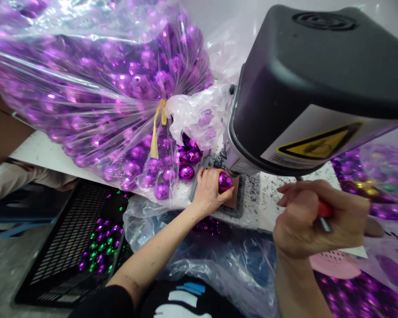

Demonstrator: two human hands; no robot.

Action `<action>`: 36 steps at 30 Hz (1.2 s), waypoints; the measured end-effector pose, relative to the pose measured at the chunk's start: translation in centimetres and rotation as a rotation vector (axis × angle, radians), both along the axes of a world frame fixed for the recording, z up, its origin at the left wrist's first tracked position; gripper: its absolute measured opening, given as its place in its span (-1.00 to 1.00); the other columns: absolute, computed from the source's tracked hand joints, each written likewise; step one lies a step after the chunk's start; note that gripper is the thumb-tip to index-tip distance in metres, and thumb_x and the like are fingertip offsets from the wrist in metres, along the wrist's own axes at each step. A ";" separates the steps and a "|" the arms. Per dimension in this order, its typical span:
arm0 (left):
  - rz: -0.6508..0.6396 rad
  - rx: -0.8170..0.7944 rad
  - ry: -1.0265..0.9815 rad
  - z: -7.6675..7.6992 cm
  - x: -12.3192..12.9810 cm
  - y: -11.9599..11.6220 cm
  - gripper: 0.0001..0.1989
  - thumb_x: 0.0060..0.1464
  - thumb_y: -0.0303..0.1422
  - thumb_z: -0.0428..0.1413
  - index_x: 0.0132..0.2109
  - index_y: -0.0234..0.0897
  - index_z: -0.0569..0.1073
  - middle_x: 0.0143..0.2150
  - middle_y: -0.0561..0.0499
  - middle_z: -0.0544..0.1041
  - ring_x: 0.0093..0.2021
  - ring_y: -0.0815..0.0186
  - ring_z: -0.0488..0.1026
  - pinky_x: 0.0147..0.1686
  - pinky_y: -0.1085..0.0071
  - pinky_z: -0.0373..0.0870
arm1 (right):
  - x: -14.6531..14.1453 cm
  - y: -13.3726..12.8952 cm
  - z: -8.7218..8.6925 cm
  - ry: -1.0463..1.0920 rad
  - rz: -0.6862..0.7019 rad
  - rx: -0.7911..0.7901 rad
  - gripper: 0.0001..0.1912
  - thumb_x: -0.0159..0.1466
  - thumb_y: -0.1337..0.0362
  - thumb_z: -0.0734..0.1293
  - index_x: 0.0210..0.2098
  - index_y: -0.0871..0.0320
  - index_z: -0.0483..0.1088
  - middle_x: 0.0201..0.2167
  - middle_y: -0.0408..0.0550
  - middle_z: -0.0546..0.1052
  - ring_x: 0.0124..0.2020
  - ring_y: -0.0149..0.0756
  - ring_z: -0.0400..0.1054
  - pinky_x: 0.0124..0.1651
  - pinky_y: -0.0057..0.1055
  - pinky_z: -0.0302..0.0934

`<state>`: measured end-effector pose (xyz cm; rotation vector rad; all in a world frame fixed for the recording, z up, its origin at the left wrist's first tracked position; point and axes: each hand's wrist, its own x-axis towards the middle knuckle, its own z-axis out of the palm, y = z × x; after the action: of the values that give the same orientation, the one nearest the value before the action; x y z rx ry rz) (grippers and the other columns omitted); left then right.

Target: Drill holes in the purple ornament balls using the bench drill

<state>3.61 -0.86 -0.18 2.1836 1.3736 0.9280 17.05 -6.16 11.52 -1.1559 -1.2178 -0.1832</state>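
Observation:
My left hand is closed around a shiny purple faceted ball, holding it low beneath the machine head over a brown block. The black machine head, which bears a yellow warning triangle, hides whatever meets the ball from above. On the right, my right hand is wrapped round a red handle with a bare metal end; a short dark rod shows between that hand and the machine. Loose purple balls lie just left of my left hand.
A large clear bag of purple balls, tied with yellow ribbon, fills the upper left. Dark specks cover the white tabletop. A black crate with green and purple balls stands lower left. A pink perforated piece lies lower right.

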 end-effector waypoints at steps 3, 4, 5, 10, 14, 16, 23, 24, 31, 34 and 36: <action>-0.011 0.004 -0.005 0.0 0.0 0.0 -0.64 0.10 -0.28 0.27 -0.01 -0.19 0.35 -0.05 -0.05 0.50 0.07 0.10 0.42 0.33 0.00 0.11 | 0.1 0.1 -0.9 -0.009 0.047 0.078 -0.95 0.22 0.33 0.35 -0.38 0.18 0.43 -0.58 -0.20 0.35 -0.58 -0.47 0.27 -0.50 -0.41 0.17; -0.012 0.002 -0.005 0.0 -0.1 0.0 -0.64 0.10 -0.29 0.28 -0.01 -0.19 0.35 -0.05 -0.05 0.50 0.07 0.10 0.42 0.33 0.00 0.11 | 0.1 0.2 -1.2 -0.019 0.057 0.099 -0.96 0.22 0.34 0.34 -0.31 0.17 0.44 -0.56 -0.20 0.37 -0.56 -0.46 0.29 -0.49 -0.41 0.19; -0.013 0.001 -0.003 0.1 -0.1 0.0 -0.65 0.10 -0.29 0.28 -0.02 -0.19 0.35 -0.05 -0.05 0.50 0.07 0.10 0.42 0.33 0.00 0.12 | 0.2 0.2 -1.5 -0.032 0.059 0.111 -0.91 0.22 0.36 0.33 -0.25 0.15 0.44 -0.53 -0.19 0.40 -0.54 -0.45 0.31 -0.47 -0.41 0.21; -0.012 -0.003 -0.001 0.1 -0.1 0.0 -0.64 0.09 -0.30 0.28 -0.02 -0.20 0.35 -0.03 -0.07 0.51 0.08 0.09 0.42 0.31 0.00 0.14 | 0.6 0.3 -2.6 -0.077 0.050 0.088 -0.89 0.23 0.34 0.31 -0.26 0.12 0.47 -0.52 -0.19 0.40 -0.49 -0.44 0.34 -0.37 -0.35 0.35; -0.011 -0.008 0.003 0.2 -0.1 0.0 -0.62 0.09 -0.31 0.27 0.02 -0.19 0.34 0.03 -0.09 0.51 0.13 0.07 0.41 0.30 0.01 0.17 | 0.5 0.6 -3.2 -0.074 0.023 0.115 -0.86 0.25 0.30 0.28 -0.24 0.09 0.48 -0.53 -0.18 0.36 -0.48 -0.42 0.34 -0.33 -0.31 0.40; -0.009 0.000 0.001 0.2 -0.1 0.0 -0.62 0.10 -0.30 0.27 0.02 -0.19 0.35 0.02 -0.10 0.51 0.12 0.05 0.41 0.29 0.01 0.18 | 0.4 0.8 -3.4 -0.087 0.018 0.122 -0.87 0.26 0.29 0.26 -0.26 0.10 0.46 -0.55 -0.17 0.35 -0.47 -0.39 0.35 -0.33 -0.30 0.39; 0.022 0.012 -0.003 -0.1 -0.1 0.0 -0.64 0.08 -0.28 0.29 -0.01 -0.19 0.37 -0.03 -0.09 0.51 0.08 0.03 0.41 0.24 0.02 0.23 | 0.8 0.9 -5.1 -0.119 0.038 0.116 -0.83 0.26 0.33 0.21 -0.24 0.12 0.43 -0.51 -0.13 0.37 -0.37 -0.33 0.39 -0.27 -0.28 0.39; 0.028 0.016 -0.005 -0.1 -0.1 0.0 -0.63 0.07 -0.29 0.29 -0.01 -0.20 0.38 -0.04 -0.09 0.51 0.08 0.03 0.41 0.24 0.03 0.24 | 0.9 0.9 -5.7 -0.132 0.041 0.093 -0.83 0.25 0.34 0.22 -0.23 0.12 0.43 -0.49 -0.13 0.39 -0.34 -0.34 0.40 -0.26 -0.30 0.39; 0.025 0.039 -0.026 -0.1 -0.1 -0.1 -0.62 0.07 -0.30 0.28 0.00 -0.21 0.36 -0.04 -0.10 0.50 0.06 0.05 0.42 0.21 0.04 0.27 | 1.6 0.7 -6.1 -0.157 0.080 0.069 -0.89 0.26 0.31 0.28 -0.23 0.13 0.42 -0.49 -0.16 0.42 -0.34 -0.37 0.44 -0.29 -0.37 0.37; 0.024 0.019 -0.018 -0.2 0.0 0.0 -0.63 0.07 -0.30 0.29 -0.01 -0.20 0.37 -0.06 -0.08 0.51 0.04 0.06 0.43 0.23 0.04 0.25 | 2.1 1.0 -2.2 -0.135 0.056 0.075 -0.74 0.36 0.17 0.21 -0.28 0.17 0.46 -0.56 -0.17 0.34 -0.52 -0.48 0.32 -0.47 -0.46 0.24; 0.020 0.013 -0.011 -0.3 0.0 0.2 -0.63 0.09 -0.29 0.29 0.00 -0.20 0.37 -0.06 -0.08 0.51 0.05 0.07 0.44 0.27 0.02 0.20 | 2.3 2.0 0.9 -0.066 -0.003 0.011 -0.68 0.40 0.11 0.18 -0.28 0.19 0.45 -0.55 -0.20 0.31 -0.60 -0.58 0.21 -0.57 -0.55 0.05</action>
<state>3.65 -0.67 -0.45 2.1750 1.3910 0.9575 19.40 -4.16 12.41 -1.1497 -1.2709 -0.2320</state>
